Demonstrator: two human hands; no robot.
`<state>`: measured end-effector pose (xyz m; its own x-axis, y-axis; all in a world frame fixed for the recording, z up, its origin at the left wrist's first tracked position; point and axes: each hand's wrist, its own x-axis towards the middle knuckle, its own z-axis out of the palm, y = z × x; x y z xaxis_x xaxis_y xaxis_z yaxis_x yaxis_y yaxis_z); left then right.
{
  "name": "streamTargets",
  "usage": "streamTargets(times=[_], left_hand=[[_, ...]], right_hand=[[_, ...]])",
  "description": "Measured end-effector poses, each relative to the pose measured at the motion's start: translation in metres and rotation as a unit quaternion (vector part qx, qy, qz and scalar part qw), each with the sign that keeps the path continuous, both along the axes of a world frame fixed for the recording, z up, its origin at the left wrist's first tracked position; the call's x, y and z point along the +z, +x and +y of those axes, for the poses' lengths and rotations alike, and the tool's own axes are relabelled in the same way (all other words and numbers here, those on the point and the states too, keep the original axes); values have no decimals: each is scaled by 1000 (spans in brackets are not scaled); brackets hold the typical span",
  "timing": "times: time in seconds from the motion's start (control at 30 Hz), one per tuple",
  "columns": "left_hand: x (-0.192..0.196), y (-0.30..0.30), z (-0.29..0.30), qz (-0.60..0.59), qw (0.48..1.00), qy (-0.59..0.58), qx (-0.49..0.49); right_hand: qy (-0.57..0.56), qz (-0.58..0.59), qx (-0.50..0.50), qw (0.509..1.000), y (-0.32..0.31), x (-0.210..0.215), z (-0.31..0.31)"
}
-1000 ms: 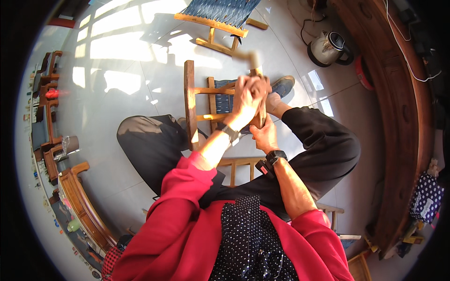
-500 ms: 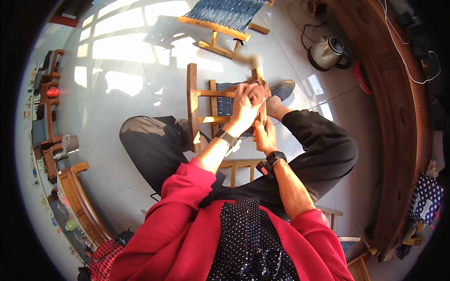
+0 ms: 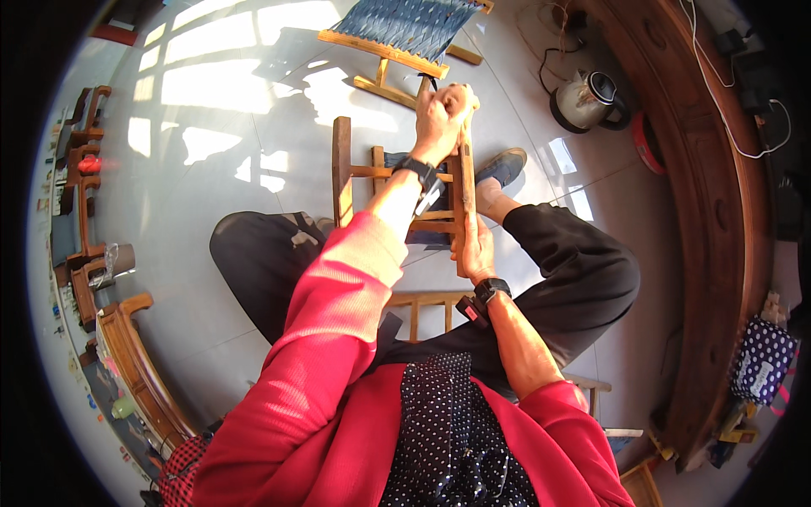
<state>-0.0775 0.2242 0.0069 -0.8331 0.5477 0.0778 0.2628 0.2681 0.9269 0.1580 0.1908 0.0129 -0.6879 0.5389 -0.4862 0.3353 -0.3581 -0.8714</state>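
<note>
A wooden folding-stool frame (image 3: 466, 182) with crossbars stands between my knees, its left post (image 3: 341, 169) upright on the far side of a rail. Dark blue webbing (image 3: 438, 203) shows behind and below its bars. My right hand (image 3: 478, 249) is wrapped round the near end of the right-hand bar. My left hand (image 3: 445, 122) is closed in a fist at the far end of that same bar. What the left fingers hold, if anything, is hidden. Dark bands circle both wrists.
Beyond the frame stands another wooden stool with a blue woven seat (image 3: 405, 29). A kettle (image 3: 585, 101) sits on the floor at right, by a long dark wood cabinet (image 3: 718, 220). Carved wooden chairs (image 3: 139, 363) line the left. My shoe (image 3: 503, 167) is close to the bar.
My left hand has moved away from me, from the middle of the bar to its far end. My right hand stays at the near end, slightly lower.
</note>
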Motion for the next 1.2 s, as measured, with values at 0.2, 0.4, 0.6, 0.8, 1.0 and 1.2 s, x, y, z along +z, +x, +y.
streamTargets(times=[0.2,0.4,0.6,0.8,1.0,1.2], left_hand=[[14,91,-66,93,991,-86,-40],[16,100,-62,121,991,-60,-21],[15,19,-11,92,991,-88,-50],[15,4,2,67,996,-63,-11],[24,98,-67,100,992,-63,-37],[16,70,-42,133,988,-71,-23]], right_hand=[[-23,4,-10,1000,1,-6,0],[-9,7,-9,1000,0,-11,-1],[2,-6,-11,1000,-3,-8,-2],[-2,-2,-14,1000,-3,-9,-2],[-35,11,-10,999,-3,-16,-3],[-26,-4,-6,1000,-3,-12,-2]])
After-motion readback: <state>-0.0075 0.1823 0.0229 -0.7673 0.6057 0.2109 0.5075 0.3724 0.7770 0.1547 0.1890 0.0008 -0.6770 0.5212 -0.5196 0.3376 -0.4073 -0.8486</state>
